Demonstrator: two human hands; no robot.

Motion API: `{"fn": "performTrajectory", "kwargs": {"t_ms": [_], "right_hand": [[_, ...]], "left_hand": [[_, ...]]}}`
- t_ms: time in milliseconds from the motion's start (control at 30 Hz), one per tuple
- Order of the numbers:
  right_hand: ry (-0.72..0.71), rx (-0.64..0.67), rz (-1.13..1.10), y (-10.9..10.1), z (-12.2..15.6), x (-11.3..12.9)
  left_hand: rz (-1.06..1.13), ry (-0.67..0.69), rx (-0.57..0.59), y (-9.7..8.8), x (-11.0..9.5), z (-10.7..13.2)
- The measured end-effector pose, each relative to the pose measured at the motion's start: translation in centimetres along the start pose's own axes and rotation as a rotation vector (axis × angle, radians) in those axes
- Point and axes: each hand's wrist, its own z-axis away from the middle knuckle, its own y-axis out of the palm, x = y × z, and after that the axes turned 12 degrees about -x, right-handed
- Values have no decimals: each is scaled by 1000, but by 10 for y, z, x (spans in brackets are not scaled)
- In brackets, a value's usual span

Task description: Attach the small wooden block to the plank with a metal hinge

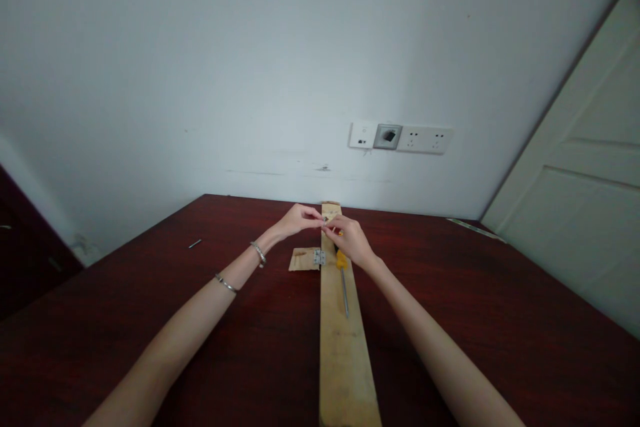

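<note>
My left hand and my right hand meet over the far part of a long wooden board. Both are closed in a pinch, fingertips together around something too small to make out. A screwdriver with a yellow handle points its metal shaft back along the board. Part of its handle is hidden by my right hand; whether that hand touches it I cannot tell. Nearer than the fingertips, a metal hinge spans the board's left edge and a small wooden piece.
The dark red table meets a white wall at its far edge. A short thin metal rod lies at the left. Sockets are set in the wall. A flat strip lies at the far right, near a white door.
</note>
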Motion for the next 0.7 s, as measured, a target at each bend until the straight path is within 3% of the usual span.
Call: {"fn": "performTrajectory", "kwargs": {"t_ms": [267,400,500,600,700], "right_hand": [[8,7,1,-4,-1,4],[-1,73,120,-10,1,10],[-18,94,215,-14,2,11],[-15,98,282,-19,1,7],[10,110,350,-25,-2,1]], "left_hand": [[61,-17,-78,13,-2,7],[26,-17,-176,5,-11,2],[-95,2,-265,-20,-24,-5],[-275,35,-336,-58,-34,-5],[-506,5,-274,-101,-31,2]]}}
